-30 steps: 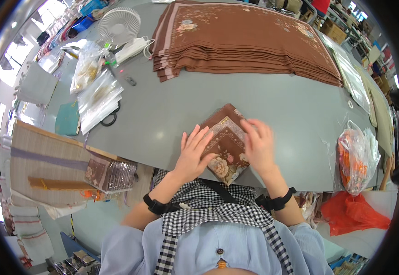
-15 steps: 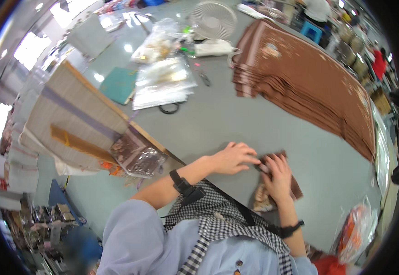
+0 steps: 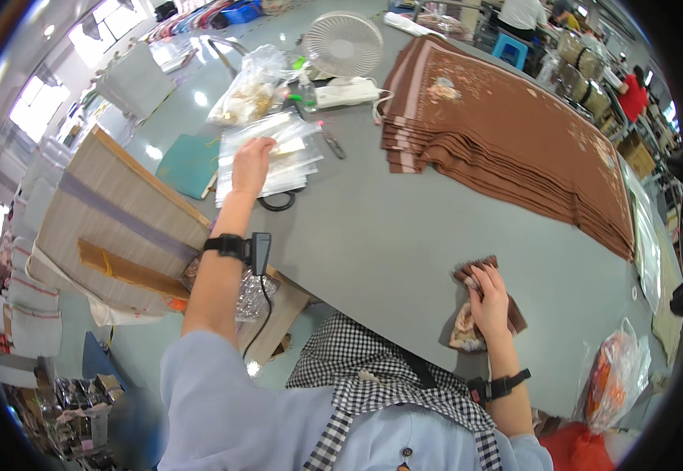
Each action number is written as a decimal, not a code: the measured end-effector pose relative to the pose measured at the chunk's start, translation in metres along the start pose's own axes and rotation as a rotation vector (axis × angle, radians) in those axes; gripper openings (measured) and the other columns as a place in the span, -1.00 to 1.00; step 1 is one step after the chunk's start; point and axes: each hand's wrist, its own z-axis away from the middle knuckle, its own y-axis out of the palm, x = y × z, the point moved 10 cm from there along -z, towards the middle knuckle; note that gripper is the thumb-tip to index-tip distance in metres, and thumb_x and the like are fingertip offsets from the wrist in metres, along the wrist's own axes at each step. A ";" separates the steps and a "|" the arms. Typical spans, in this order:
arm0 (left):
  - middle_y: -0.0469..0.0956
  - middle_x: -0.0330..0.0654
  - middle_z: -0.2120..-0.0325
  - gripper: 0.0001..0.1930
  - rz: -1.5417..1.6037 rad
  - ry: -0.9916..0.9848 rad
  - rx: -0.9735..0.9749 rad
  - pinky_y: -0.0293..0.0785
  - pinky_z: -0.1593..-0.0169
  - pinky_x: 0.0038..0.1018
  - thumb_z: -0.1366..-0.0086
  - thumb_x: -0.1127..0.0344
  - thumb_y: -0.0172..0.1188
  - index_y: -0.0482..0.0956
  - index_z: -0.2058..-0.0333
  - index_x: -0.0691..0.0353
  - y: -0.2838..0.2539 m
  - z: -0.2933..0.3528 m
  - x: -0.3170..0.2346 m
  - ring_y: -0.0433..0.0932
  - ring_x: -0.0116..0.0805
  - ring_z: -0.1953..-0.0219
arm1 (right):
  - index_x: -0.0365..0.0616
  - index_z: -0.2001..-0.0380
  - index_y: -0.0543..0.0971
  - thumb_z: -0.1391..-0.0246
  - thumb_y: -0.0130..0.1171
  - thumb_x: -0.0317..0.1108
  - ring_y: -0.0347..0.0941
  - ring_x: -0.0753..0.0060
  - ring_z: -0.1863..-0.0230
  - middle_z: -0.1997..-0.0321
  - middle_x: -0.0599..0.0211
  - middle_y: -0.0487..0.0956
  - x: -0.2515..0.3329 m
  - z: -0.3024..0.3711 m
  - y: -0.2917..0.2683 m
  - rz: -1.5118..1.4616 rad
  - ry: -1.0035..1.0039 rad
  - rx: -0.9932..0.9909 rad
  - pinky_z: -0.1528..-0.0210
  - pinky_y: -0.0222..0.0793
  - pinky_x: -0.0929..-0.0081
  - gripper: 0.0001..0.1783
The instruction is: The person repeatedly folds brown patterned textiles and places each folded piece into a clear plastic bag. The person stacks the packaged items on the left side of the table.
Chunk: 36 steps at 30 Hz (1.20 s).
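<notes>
A small folded brown cloth (image 3: 506,310) with a floral print lies near the front edge of the grey table (image 3: 404,228). My right hand (image 3: 489,297) rests on top of it, fingers pressed down, holding it in place. My left hand (image 3: 251,163) reaches far to the left onto a pile of clear plastic bags (image 3: 290,153), fingers spread and touching the top bag. A large stack of brown patterned cloths (image 3: 514,133) lies across the far right of the table.
A white desk fan (image 3: 345,43), a white power strip (image 3: 345,94), a teal pad (image 3: 188,163), black scissors (image 3: 278,202) and a bag of small items (image 3: 249,90) sit at the far left. A cardboard box (image 3: 110,224) stands left; an orange-filled bag (image 3: 616,377) right.
Both hands were on the folded cloth a second ago. My left hand has since left it and reached out to the plastic bags; the right stays on the cloth. The view swung left.
</notes>
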 end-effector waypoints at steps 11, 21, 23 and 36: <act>0.46 -0.17 0.32 -0.80 0.419 0.400 0.516 0.49 0.12 -0.37 -0.17 0.41 0.13 0.60 0.22 0.21 0.098 0.214 -0.290 0.49 -0.20 0.17 | -0.16 0.05 0.54 0.04 0.23 -0.56 0.41 -0.06 -0.09 -0.04 0.04 0.50 0.033 0.021 -0.004 -0.175 -0.080 -0.075 -0.13 0.36 0.22 -0.60; 0.44 -0.17 0.40 -0.87 0.517 0.296 0.657 0.49 0.21 -0.37 -0.09 0.41 0.24 0.44 0.49 0.26 0.080 0.214 -0.259 0.49 -0.17 0.25 | -0.14 -0.01 0.44 0.06 0.17 -0.55 0.29 -0.07 -0.18 -0.09 0.10 0.40 0.036 0.033 0.018 0.022 -0.076 0.037 -0.20 0.25 0.10 -0.53; 0.44 -0.17 0.41 -0.87 0.513 0.331 0.646 0.49 0.21 -0.36 -0.08 0.41 0.23 0.43 0.49 0.26 0.066 0.208 -0.242 0.49 -0.16 0.27 | -0.13 0.01 0.45 0.06 0.17 -0.54 0.30 -0.04 -0.19 -0.09 0.11 0.41 0.037 0.029 0.018 0.036 -0.088 0.034 -0.18 0.26 0.12 -0.54; 0.44 -0.17 0.11 -0.78 0.366 0.151 0.536 0.33 -0.08 -0.12 -0.13 0.41 0.18 0.41 0.24 0.21 0.105 0.193 -0.243 0.41 -0.09 -0.03 | -0.11 0.07 0.50 0.09 0.15 -0.51 0.41 0.02 -0.07 -0.02 0.18 0.48 0.110 0.021 0.032 -0.127 -0.232 0.251 -0.08 0.34 0.16 -0.58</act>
